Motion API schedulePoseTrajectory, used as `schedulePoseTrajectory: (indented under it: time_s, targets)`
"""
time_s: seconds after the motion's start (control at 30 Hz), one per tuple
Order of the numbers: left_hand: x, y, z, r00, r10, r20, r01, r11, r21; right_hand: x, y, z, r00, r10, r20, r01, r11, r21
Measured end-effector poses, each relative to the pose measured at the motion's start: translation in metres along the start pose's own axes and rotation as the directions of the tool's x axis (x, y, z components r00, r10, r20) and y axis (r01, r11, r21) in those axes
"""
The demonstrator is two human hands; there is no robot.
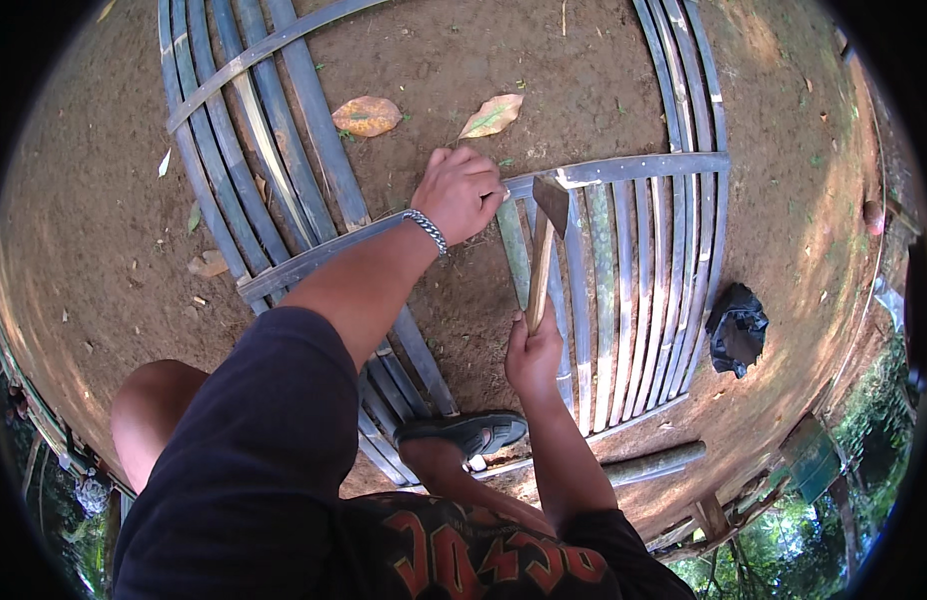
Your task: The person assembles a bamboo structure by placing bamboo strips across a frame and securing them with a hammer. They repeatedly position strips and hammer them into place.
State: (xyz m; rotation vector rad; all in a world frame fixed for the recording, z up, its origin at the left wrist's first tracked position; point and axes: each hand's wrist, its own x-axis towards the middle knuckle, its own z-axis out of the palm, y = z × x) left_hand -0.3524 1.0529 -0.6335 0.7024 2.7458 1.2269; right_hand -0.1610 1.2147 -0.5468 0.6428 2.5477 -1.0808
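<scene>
My right hand [536, 352] is wrapped round the wooden handle of a hatchet [541, 268]. Its dark metal head is raised beside the cross-strip [639, 168] of a split-bamboo panel. Fingers curled in a pinch, my left hand [460, 192] rests by that cross-strip, close to the top of a greenish bamboo slat [514, 245]. Whatever is between those fingertips is hidden or too small to make out. Right of the hatchet, several long bamboo slats [624, 300] lie side by side under the strip.
More bamboo slats [274, 130] run along the panel's left part. Two dry leaves [367, 116] lie on the bare soil beyond my left hand. A black plastic bag [738, 331] sits right of the panel. My sandalled foot [464, 434] is at its near edge, beside a bamboo pole [656, 464].
</scene>
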Motion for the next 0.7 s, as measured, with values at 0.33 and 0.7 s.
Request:
schedulePoseTrajectory:
  time_s: [0.33,0.7]
  targets:
    - [0.011,0.007,0.012,0.865,-0.375,-0.334,0.449,0.875,0.179,0.002,0.001,-0.004,0.999,-0.033,0.039,0.033,0.999,-0.022]
    - [0.012,0.010,0.014,0.910,-0.371,-0.183,0.410,0.867,0.284,0.005,0.007,-0.023,0.991,-0.086,0.099,0.087,0.996,-0.007]
